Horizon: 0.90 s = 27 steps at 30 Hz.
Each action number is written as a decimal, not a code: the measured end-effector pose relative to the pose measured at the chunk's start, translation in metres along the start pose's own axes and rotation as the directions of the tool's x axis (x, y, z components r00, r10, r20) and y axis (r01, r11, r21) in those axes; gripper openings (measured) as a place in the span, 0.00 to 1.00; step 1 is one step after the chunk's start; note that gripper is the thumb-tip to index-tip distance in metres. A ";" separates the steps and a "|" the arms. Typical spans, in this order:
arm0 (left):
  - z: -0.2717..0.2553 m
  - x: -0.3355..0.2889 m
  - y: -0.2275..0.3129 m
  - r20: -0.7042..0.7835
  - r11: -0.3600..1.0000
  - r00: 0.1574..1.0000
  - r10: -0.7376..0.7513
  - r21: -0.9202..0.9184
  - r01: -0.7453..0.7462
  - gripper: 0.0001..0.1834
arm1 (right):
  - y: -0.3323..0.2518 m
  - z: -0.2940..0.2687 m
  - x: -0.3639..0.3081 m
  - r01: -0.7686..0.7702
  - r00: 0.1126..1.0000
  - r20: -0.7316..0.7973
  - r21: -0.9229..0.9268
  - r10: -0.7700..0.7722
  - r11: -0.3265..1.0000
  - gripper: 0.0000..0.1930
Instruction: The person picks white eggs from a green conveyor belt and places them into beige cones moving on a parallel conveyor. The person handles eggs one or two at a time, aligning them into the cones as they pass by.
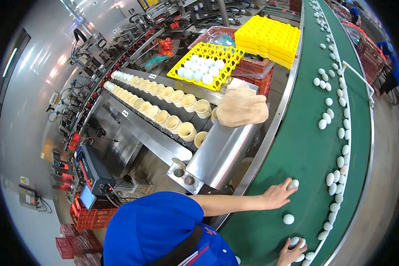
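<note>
Over the green conveyor belt (257, 177), my left hand (277, 196) is closed at the fingertips on a pale egg (295, 183). My right hand (289, 256), partly cut off by the lower edge, curls its fingers around an egg (294, 241) and a second egg (302, 243) beside it. Between the two hands a loose egg (288, 219) lies on the belt, touched by neither. Several more eggs (332, 189) line up along the white divider (349, 146) to the right.
Left of the belt, a roller line carries rows of cream cups (187, 131), with a tan cloth (242, 106) on its metal end. Beyond stand a yellow tray (177, 71) of eggs and stacked yellow trays (268, 37). A metal rail (288, 95) edges the belt. Other people are at far right.
</note>
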State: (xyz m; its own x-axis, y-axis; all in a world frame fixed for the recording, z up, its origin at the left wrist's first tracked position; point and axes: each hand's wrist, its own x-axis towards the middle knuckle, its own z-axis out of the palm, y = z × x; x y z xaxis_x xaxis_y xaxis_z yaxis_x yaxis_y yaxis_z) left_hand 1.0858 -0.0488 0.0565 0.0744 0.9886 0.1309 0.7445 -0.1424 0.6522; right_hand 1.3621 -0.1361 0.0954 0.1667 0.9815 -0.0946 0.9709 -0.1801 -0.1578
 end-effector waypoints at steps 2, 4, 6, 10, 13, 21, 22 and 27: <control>0.000 -0.015 0.003 0.181 0.995 0.979 0.094 0.006 -0.097 0.29 | -0.012 -0.006 -0.011 0.013 1.000 -0.010 0.013 -0.013 1.000 0.34; 0.005 -0.036 0.006 0.392 0.992 0.916 0.087 0.051 -0.116 0.30 | -0.019 -0.005 -0.020 0.035 0.999 -0.024 0.052 -0.033 0.998 0.32; 0.014 -0.053 0.006 0.497 0.979 0.860 0.112 0.093 -0.181 0.30 | -0.021 0.002 -0.028 0.168 0.978 -0.139 0.078 -0.156 0.983 0.32; 0.028 -0.076 0.002 0.515 0.945 0.834 0.199 0.124 -0.302 0.29 | -0.021 0.008 -0.041 0.247 0.953 -0.172 -0.038 -0.250 0.968 0.27; 0.032 -0.088 0.007 0.467 0.961 0.858 0.213 0.059 -0.271 0.29 | -0.022 0.004 -0.053 0.296 0.935 -0.181 -0.078 -0.305 0.952 0.27; 0.048 -0.124 0.036 0.542 0.927 0.771 0.334 -0.337 -0.165 0.28 | 0.008 0.028 -0.062 -0.039 0.998 -0.039 0.161 0.046 0.986 0.28; 0.051 -0.130 0.039 0.502 0.916 0.795 0.341 -0.369 -0.160 0.28 | 0.016 0.035 -0.060 -0.106 0.992 -0.039 0.271 0.121 0.957 0.28; 0.063 -0.132 0.060 0.786 0.610 0.593 0.173 -0.559 0.562 0.37 | 0.016 0.048 -0.054 -0.264 0.948 0.147 0.857 0.282 0.442 0.30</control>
State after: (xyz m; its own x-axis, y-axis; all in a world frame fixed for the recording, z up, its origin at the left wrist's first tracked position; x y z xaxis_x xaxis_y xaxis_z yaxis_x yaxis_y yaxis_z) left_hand 1.1627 -0.1850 0.0316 0.6947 0.6003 -0.3964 0.1253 0.4416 0.8884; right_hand 1.3607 -0.1948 0.0505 0.4071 0.8700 -0.2782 0.2375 -0.3950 -0.8875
